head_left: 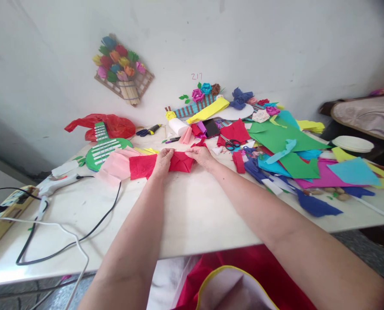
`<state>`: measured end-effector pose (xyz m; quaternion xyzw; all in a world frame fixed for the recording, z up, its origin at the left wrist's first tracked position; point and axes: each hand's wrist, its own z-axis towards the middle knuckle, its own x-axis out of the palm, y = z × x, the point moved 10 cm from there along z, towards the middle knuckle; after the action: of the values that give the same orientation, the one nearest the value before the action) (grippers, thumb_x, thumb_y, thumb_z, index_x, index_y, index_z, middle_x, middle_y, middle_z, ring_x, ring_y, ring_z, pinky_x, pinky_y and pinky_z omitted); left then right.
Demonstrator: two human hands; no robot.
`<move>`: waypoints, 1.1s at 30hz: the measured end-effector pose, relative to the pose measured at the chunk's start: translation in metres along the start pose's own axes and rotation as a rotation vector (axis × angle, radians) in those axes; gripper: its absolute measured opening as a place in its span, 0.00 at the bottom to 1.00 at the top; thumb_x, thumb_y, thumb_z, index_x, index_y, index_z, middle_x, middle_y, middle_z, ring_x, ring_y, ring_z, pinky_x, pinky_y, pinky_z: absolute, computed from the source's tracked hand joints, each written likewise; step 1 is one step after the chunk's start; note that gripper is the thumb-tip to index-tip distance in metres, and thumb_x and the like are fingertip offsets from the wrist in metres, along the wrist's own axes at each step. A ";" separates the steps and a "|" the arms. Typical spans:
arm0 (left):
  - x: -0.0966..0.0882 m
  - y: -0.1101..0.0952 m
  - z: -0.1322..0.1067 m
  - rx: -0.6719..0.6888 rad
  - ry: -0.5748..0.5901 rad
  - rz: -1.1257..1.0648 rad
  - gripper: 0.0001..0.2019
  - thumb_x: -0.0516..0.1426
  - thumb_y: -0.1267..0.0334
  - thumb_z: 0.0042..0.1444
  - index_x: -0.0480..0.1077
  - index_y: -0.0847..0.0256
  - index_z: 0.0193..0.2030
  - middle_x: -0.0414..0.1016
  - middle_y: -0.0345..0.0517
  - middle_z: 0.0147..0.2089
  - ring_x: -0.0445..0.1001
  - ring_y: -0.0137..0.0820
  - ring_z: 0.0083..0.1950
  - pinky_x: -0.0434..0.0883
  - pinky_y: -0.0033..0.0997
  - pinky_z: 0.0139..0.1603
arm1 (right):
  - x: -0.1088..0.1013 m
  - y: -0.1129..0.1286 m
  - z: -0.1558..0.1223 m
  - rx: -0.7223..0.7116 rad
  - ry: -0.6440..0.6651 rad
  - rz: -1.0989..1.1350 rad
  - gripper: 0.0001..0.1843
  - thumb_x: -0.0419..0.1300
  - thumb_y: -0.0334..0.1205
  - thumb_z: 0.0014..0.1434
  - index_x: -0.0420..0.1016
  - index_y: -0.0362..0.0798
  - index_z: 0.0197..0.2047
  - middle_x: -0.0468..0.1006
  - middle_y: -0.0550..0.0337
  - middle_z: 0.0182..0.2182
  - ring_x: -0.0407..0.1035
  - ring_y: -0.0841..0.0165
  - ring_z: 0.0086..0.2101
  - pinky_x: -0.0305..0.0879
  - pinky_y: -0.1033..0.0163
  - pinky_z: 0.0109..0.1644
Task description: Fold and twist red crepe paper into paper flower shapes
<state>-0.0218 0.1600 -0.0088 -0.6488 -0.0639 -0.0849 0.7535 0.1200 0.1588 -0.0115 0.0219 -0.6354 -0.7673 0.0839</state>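
A strip of red crepe paper point(181, 162) is stretched between my hands above the middle of the table. My left hand point(165, 162) pinches it near its centre, fingers closed. At its upper right corner, my right hand point(201, 155) grips the edge between thumb and fingers. Creases run across the part between the hands. To the left of my left hand lies more red paper point(142, 167); whether it is one piece with the held strip I cannot tell. Pale pink crepe paper point(114, 165) spreads beside it. Black-handled scissors point(232, 144) lie beyond my right hand.
A glue gun point(58, 184) and its cords lie at the left, near a power strip point(9, 211). A green guitar-shaped craft point(106, 150) and a red plastic bag point(111, 125) are behind. Coloured paper, including a green sheet point(282, 137), covers the right side. Pliers point(148, 130) lie near the wall.
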 end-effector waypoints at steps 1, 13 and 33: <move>-0.001 0.001 0.001 0.000 -0.010 0.019 0.13 0.60 0.57 0.43 0.64 0.62 0.32 0.69 0.37 0.22 0.69 0.26 0.24 0.66 0.25 0.26 | 0.000 0.000 0.000 -0.001 0.001 -0.011 0.08 0.62 0.38 0.45 0.73 0.44 0.30 0.76 0.61 0.26 0.68 0.73 0.27 0.63 0.66 0.32; -0.004 0.005 0.001 -0.028 -0.021 0.112 0.13 0.60 0.55 0.43 0.64 0.62 0.27 0.64 0.35 0.18 0.63 0.23 0.19 0.60 0.22 0.21 | -0.003 0.012 -0.002 -0.087 -0.016 -0.062 0.09 0.61 0.40 0.43 0.72 0.44 0.26 0.74 0.63 0.24 0.64 0.73 0.26 0.60 0.67 0.32; -0.004 -0.004 0.001 0.045 -0.038 0.023 0.16 0.62 0.53 0.41 0.64 0.63 0.25 0.58 0.33 0.14 0.53 0.19 0.15 0.48 0.22 0.14 | -0.007 0.016 -0.005 -0.086 -0.105 -0.084 0.09 0.60 0.42 0.42 0.68 0.45 0.22 0.68 0.66 0.19 0.60 0.74 0.23 0.56 0.67 0.28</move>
<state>-0.0271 0.1603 -0.0055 -0.6338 -0.0724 -0.0624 0.7676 0.1294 0.1519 0.0028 0.0045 -0.6039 -0.7968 0.0191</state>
